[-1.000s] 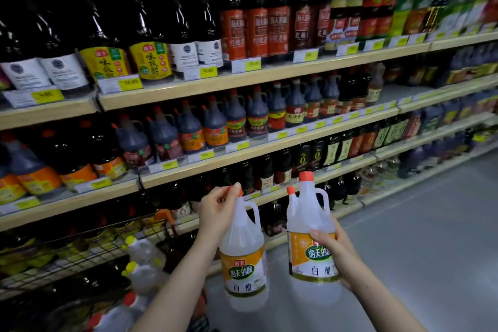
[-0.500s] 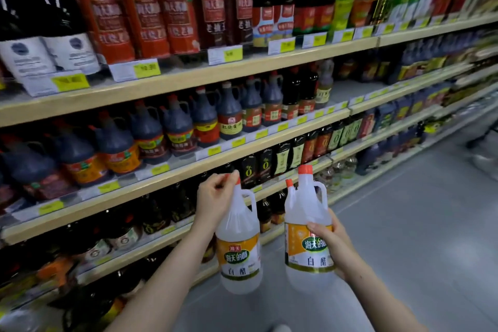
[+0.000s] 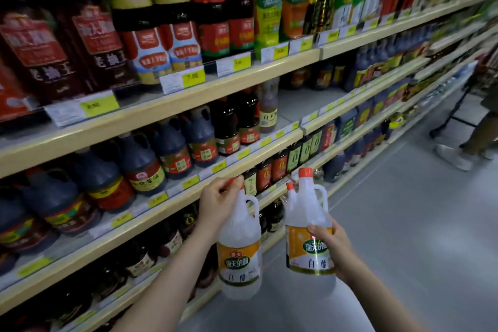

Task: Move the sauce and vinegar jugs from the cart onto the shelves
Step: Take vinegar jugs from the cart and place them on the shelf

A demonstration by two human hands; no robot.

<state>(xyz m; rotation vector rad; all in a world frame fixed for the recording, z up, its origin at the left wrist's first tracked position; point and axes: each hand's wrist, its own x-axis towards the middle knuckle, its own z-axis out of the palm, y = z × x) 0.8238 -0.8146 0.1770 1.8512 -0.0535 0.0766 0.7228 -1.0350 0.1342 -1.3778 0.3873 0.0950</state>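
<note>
Two clear white-vinegar jugs with orange caps and orange-green labels hang in front of the shelves. My left hand (image 3: 219, 203) grips the left jug (image 3: 239, 256) by its neck and cap, and the jug dangles below it. My right hand (image 3: 332, 249) wraps around the labelled body of the right jug (image 3: 307, 213), held upright; a second, smaller orange cap (image 3: 289, 186) shows right beside its neck. Both jugs are level with the lower shelves (image 3: 272, 198), a short way out from them.
The shelving runs from the left into the far right, packed with dark soy and vinegar bottles. Dark handled jugs (image 3: 140, 167) stand on the middle shelf (image 3: 242, 153). Grey floor (image 3: 404, 237) lies to the right. A person's legs (image 3: 458, 156) and a trolley frame stand at far right.
My view has travelled right along the aisle; the cart at lower left has dropped out of sight and a person has appeared far right. Both hands hold their jugs as before.
</note>
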